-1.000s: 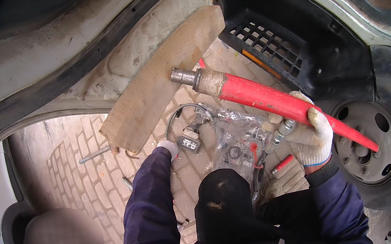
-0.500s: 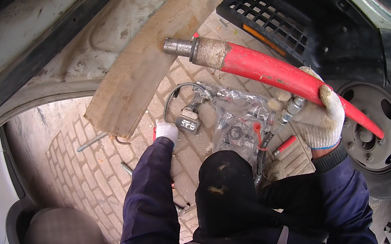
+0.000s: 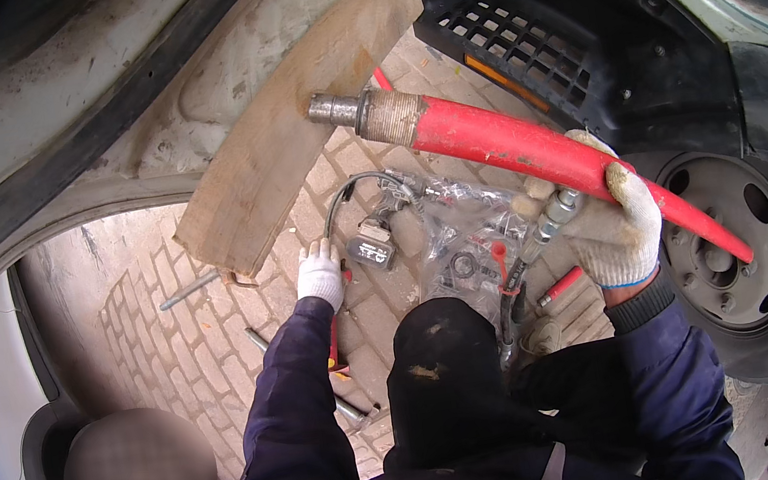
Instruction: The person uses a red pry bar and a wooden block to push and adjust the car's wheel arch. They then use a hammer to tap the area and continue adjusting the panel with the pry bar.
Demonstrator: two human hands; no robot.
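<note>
My right hand [image 3: 612, 224], in a white work glove, grips a long red cylinder [image 3: 530, 151] with a threaded metal end [image 3: 355, 112]; a hose fitting [image 3: 551, 217] hangs from it. The cylinder points up-left toward a wooden plank [image 3: 290, 145] leaning on a vehicle body. My left hand [image 3: 319, 274], also gloved, reaches down to the brick paving, fingers on the ground beside a red-handled tool [image 3: 333, 337] and a small grey connector [image 3: 372, 251] on a black cable [image 3: 348, 196]. A clear plastic bag of parts [image 3: 465, 248] lies between the hands.
A car wheel with a steel rim [image 3: 726, 238] stands at the right under a black bumper grille [image 3: 531, 29]. A bolt [image 3: 188, 290] and metal rod [image 3: 255, 339] lie on the bricks. My dark knee [image 3: 448, 369] fills the centre. Another person's head shows at lower left.
The view has shifted. My right hand has tilted the red cylinder flatter, metal end further left. My left hand has stayed low on the bricks by the connector.
</note>
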